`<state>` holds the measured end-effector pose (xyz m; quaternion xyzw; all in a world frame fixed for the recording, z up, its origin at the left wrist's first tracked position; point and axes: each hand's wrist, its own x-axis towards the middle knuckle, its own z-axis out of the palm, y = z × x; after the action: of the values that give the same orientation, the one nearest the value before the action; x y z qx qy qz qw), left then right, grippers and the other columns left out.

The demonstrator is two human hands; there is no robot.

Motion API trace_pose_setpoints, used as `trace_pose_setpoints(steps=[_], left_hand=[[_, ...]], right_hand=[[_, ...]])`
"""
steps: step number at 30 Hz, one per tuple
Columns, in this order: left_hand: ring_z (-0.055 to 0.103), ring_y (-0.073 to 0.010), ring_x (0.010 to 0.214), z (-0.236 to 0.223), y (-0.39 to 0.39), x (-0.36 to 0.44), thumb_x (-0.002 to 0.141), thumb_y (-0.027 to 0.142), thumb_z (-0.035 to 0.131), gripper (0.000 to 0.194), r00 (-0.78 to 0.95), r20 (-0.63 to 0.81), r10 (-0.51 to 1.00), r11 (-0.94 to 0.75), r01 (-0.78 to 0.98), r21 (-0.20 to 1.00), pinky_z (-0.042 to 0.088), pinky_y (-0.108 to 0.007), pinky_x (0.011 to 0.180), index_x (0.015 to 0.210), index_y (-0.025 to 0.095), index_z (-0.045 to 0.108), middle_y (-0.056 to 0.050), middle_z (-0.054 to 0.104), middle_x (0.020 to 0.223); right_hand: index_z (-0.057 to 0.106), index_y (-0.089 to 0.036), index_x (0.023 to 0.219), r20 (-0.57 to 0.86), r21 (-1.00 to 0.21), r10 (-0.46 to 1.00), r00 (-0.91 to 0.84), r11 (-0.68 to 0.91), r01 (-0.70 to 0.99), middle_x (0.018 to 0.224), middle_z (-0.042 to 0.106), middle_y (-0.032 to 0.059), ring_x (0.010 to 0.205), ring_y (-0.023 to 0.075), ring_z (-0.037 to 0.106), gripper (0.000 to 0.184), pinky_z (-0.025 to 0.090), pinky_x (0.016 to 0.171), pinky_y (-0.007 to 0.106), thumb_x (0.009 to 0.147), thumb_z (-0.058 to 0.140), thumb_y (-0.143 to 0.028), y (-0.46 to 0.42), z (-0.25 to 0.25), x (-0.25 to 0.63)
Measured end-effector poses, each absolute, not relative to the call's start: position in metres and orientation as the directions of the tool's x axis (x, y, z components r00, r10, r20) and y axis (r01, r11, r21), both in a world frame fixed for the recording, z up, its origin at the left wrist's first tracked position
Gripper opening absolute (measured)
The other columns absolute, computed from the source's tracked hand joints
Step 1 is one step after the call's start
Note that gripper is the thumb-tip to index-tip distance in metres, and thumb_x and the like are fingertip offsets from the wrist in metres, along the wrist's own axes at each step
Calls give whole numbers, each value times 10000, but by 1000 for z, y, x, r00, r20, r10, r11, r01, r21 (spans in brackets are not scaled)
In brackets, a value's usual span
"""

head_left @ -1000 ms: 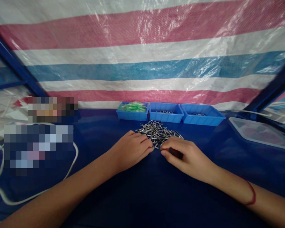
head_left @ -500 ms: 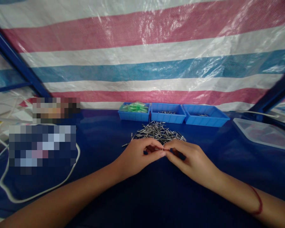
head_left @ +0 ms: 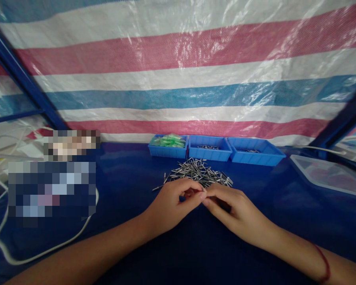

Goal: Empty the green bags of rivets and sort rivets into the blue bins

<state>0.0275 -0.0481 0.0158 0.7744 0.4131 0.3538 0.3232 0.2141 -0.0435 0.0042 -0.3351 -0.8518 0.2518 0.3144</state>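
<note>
My left hand and my right hand meet fingertip to fingertip above the table, both closed in a pinch. A small pale bit shows between the fingertips, but what they hold is mostly hidden and too small to name. Just beyond the hands lies a loose pile of thin metal pins, silver and dark, pointing every way. One pin lies apart at the pile's left edge.
Behind the pile stand three blue bins: the left bin with green plastic packets, the middle bin and right bin with some metal pins. A clear plastic lid or tray lies right. A white cable loops left.
The view has tilted slightly, so bins and pile sit lower in the picture. My hands stay pinched together, with a small shift of the fingertips.
</note>
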Motion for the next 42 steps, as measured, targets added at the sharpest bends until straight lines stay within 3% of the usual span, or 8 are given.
trace_pose_setpoints(steps=[7, 13, 20, 24, 27, 31, 34, 42], left_hand=[[575, -105, 681, 14, -49, 28, 850, 233, 546, 118, 368, 353, 860, -487, 391, 781, 458, -229, 646, 878, 164, 638, -8, 645, 779], [581, -109, 667, 15, -46, 26, 846, 231, 540, 117, 309, 380, 872, -485, 435, 758, 466, -235, 635, 895, 177, 632, -14, 659, 810], [597, -131, 745, 13, -42, 25, 865, 259, 530, 143, 367, 341, 865, -493, 504, 709, 466, -261, 697, 950, 190, 622, -6, 662, 824], [593, -152, 848, 9, -40, 22, 881, 261, 514, 221, 381, 377, 844, -535, 554, 638, 459, -307, 790, 1085, 203, 574, -22, 656, 931], [567, -174, 939, 8, -38, 19, 888, 252, 506, 192, 422, 399, 814, -580, 624, 524, 422, -352, 862, 1049, 206, 601, -30, 643, 986], [528, -222, 1001, 8, -36, 15, 871, 334, 548, 223, 507, 309, 805, -591, 736, 331, 399, -392, 841, 1044, 221, 631, -45, 609, 1080], [525, -210, 991, 6, -35, 14, 897, 331, 521, 202, 538, 260, 802, -594, 763, 255, 384, -375, 817, 1022, 236, 647, -35, 604, 1080], [523, -182, 937, 6, -35, 15, 945, 272, 445, 213, 578, 259, 774, -620, 774, 128, 347, -342, 769, 936, 234, 654, -8, 615, 987]], right_hand=[[617, -195, 858, 352, -669, 766, -538, 608, 428, 751, 635, 20, 661, 133, 582, 156, 467, 617, 277, 885, 480, -266, -42, 1, 213], [627, -205, 872, 459, -666, 801, -384, 597, 448, 705, 621, 11, 576, 124, 549, 133, 434, 510, 247, 863, 528, -293, -38, 4, 217], [609, -201, 738, 567, -531, 715, -410, 697, 482, 654, 602, 11, 587, 127, 555, 192, 438, 542, 254, 879, 509, -284, -32, 17, 226], [635, -194, 778, 658, -482, 738, -149, 565, 670, 729, 660, 47, 624, 167, 592, 250, 446, 566, 287, 860, 521, -402, -2, 22, 256], [651, -192, 847, 681, -422, 729, 75, 306, 853, 715, 666, 78, 570, 185, 585, 312, 430, 539, 308, 867, 483, -455, 23, 25, 286], [650, -205, 824, 700, -305, 713, 34, 255, 918, 711, 623, 105, 578, 229, 563, 308, 360, 519, 344, 848, 498, -472, 42, 24, 311], [630, -224, 862, 722, -232, 691, -39, 294, 927, 743, 608, 86, 544, 213, 546, 304, 360, 523, 345, 864, 458, -475, 41, 21, 308], [618, -210, 878, 658, -236, 665, -355, 629, 741, 836, 666, 65, 737, 221, 629, 172, 465, 686, 353, 871, 490, -326, 10, 11, 261]])
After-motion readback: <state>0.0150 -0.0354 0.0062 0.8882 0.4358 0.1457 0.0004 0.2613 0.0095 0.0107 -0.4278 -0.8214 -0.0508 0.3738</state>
